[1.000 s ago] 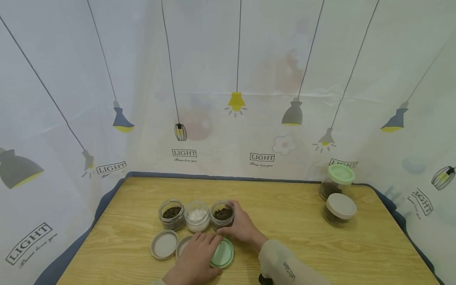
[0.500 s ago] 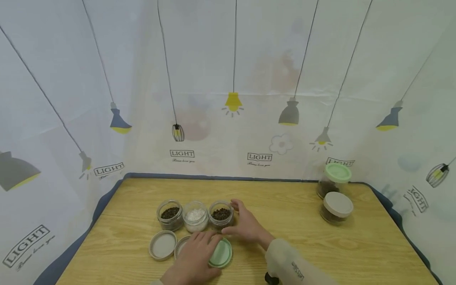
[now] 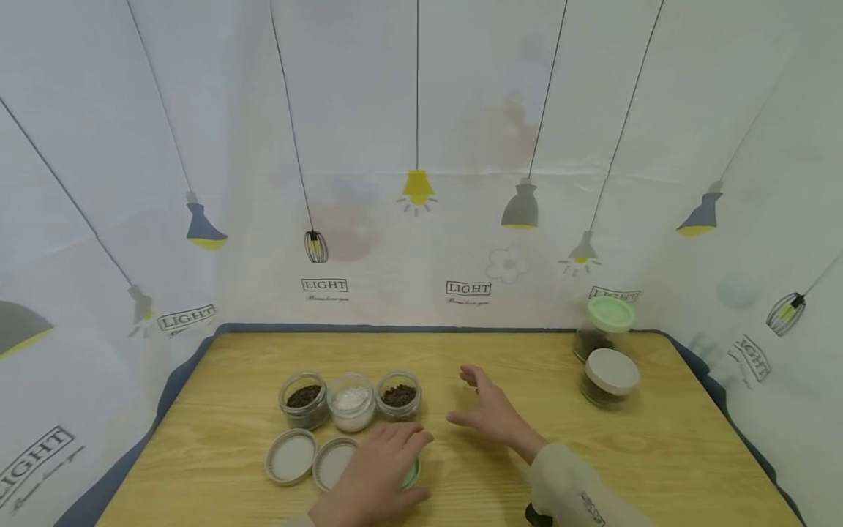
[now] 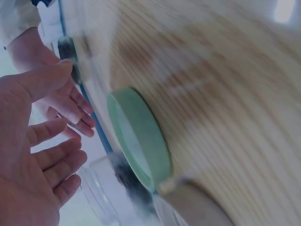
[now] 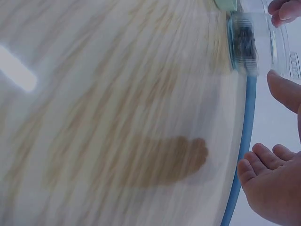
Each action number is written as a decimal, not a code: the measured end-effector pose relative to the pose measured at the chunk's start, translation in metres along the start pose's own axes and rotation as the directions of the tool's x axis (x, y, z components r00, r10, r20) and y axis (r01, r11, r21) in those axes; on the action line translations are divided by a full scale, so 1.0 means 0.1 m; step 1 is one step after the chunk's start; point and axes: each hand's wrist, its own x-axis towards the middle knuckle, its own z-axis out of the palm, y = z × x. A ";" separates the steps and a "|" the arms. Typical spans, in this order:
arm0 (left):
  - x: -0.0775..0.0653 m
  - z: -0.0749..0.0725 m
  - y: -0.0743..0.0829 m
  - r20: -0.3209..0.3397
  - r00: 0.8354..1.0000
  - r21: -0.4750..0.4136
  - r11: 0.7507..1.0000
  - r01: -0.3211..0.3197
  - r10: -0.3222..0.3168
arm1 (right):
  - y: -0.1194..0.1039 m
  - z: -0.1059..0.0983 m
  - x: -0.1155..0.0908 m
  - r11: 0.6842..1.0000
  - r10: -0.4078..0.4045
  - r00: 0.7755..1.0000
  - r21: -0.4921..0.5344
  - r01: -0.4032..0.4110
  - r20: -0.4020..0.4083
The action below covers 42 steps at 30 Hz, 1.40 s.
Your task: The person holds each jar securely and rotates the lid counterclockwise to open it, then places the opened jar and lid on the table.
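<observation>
Three open glass jars stand in a row: a left jar (image 3: 304, 401) with dark grains, a middle jar (image 3: 352, 401) with white grains, and a right jar (image 3: 398, 397) with dark grains. In front of them lie two pale lids, the left lid (image 3: 292, 457) and the middle lid (image 3: 334, 461), undersides up. A green lid (image 4: 141, 141) lies beside them, mostly covered by my left hand in the head view. My left hand (image 3: 385, 468) hovers above the green lid, fingers relaxed, holding nothing. Apart from the right jar, my right hand (image 3: 494, 413) is in the air with fingers loosely spread.
At the back right stand two lidded jars: a taller jar with a green lid (image 3: 611, 315) and a shorter jar with a pale lid (image 3: 612, 371). The wooden table (image 3: 527, 476) ends at a blue edge against a lamp-printed backdrop (image 3: 395, 110).
My right hand has let go of the right jar and moved right, away from it. My left hand has shifted slightly, covering more of the green lid. The head view has turned a little.
</observation>
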 end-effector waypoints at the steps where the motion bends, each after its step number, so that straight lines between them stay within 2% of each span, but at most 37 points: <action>1: 0.04 0.01 0.03 -0.001 1.000 0.003 1.000 -0.010 0.010 | 0.02 -0.03 -0.02 1.000 0.002 1.000 -0.003 -0.002 -0.013; 9: 0.37 0.17 0.32 0.006 0.999 0.007 0.999 -0.046 0.046 | 0.18 -0.26 -0.14 0.999 0.035 0.997 -0.027 -0.037 -0.074; 15: 0.53 0.26 0.44 0.083 0.997 0.040 0.999 -0.001 -0.002 | 0.28 -0.45 -0.30 0.998 0.032 0.995 -0.053 -0.038 -0.098; 23: 0.71 0.28 0.53 0.193 0.980 -0.020 0.999 0.042 -0.038 | 0.37 -0.62 -0.53 0.996 0.057 0.992 -0.061 -0.065 -0.115; 29: 0.84 0.27 0.58 0.223 0.972 -0.058 0.994 0.089 -0.074 | 0.41 -0.72 -0.67 0.988 0.110 0.980 -0.085 -0.126 -0.166; 33: 0.91 0.27 0.58 0.227 0.969 -0.063 0.992 0.110 -0.093 | 0.46 -0.79 -0.79 0.977 0.160 0.959 -0.104 -0.188 -0.234; 37: 0.96 0.26 0.58 0.242 0.964 -0.119 0.982 0.144 -0.112 | 0.53 -0.88 -0.88 0.958 0.223 0.927 -0.106 -0.265 -0.301; 42: 1.01 0.25 0.58 0.233 0.967 -0.182 0.972 0.150 -0.106 | 0.65 -1.04 -0.93 0.922 0.319 0.862 -0.081 -0.378 -0.393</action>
